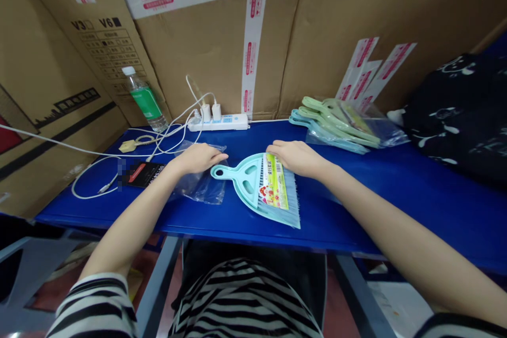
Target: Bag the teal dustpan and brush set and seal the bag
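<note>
A light-blue dustpan (pixel 249 198) lies flat on the blue table, its handle pointing left. A matching brush (pixel 292 202) is nested in it, and a yellow-green printed label card (pixel 279 182) covers part of the bristles. My right hand (pixel 295 157) grips the far edge of this set by the card, fingertips partly hidden. Left of the handle, my left hand (pixel 201 158) pinches a crumpled clear plastic bag (pixel 204 187), which spreads on the table beneath it. The left thumb comes close to the dustpan's handle without visibly touching it.
More green and blue dustpan sets (pixel 336 124) in clear bags are piled at the back right, beside a dark patterned cloth bundle (pixel 459 116). A power strip (pixel 222 123), white cables, a phone-like black device (pixel 143 173) and a water bottle (pixel 146 103) occupy the left. Cardboard (pixel 214 47) walls the back.
</note>
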`<action>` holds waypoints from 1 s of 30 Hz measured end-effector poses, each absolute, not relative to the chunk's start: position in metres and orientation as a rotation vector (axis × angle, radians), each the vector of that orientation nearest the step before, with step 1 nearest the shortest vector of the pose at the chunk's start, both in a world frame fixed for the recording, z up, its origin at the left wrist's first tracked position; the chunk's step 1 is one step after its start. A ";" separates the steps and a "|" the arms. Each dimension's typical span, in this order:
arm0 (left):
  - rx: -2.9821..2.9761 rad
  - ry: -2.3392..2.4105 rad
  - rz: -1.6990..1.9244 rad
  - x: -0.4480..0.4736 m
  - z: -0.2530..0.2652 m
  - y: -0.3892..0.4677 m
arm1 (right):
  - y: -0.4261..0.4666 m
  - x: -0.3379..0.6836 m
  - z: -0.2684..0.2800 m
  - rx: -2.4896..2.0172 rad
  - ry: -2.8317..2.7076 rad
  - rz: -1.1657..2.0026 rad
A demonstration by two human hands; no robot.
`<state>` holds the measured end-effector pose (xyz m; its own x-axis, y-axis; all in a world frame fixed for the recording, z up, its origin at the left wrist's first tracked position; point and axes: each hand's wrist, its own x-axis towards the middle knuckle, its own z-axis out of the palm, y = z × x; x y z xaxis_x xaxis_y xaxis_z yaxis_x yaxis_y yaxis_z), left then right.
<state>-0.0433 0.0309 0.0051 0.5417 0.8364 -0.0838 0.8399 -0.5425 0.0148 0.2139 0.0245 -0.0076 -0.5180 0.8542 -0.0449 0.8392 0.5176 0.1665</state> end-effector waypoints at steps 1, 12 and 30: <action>2.722 1.485 -0.081 -0.043 0.005 0.031 | 0.025 0.214 -0.007 1.480 2.637 0.200; 2.754 1.518 0.112 -0.039 0.007 0.029 | 0.024 0.215 -0.007 1.516 2.627 0.131; 2.832 1.498 0.106 -0.037 0.007 0.024 | 0.032 0.217 -0.016 1.646 2.975 -0.403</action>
